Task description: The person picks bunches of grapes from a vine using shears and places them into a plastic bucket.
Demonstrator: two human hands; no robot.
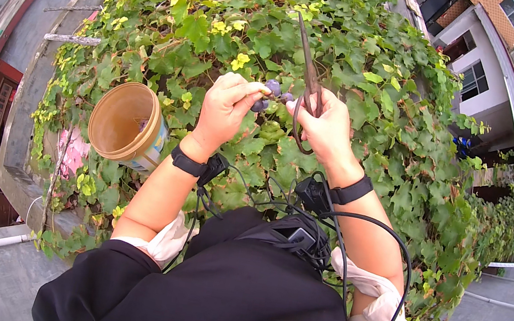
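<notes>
Between thumb and fingers, my left hand [228, 106] pinches the stem of a small bunch of dark purple grapes [272, 87]. Several grapes show around the fingertips; others may be hidden by the hand. My right hand [327, 126] grips a pair of old, dark metal scissors [310, 69] by the handle loops. The blades point up and away from me and look closed together. The thumb tip of that hand is beside the grapes. Left of my left hand, a tan plastic bucket [150, 134] is tilted among the leaves, with something small and purplish inside it.
Dense grapevine foliage [377, 181] spreads under and beyond both hands. Black cables [380, 224] run from the wrist-strapped devices to my chest. Wooden poles [72, 39] stick out at the left, near a concrete ledge [24, 135]. Buildings [484, 71] stand on both sides.
</notes>
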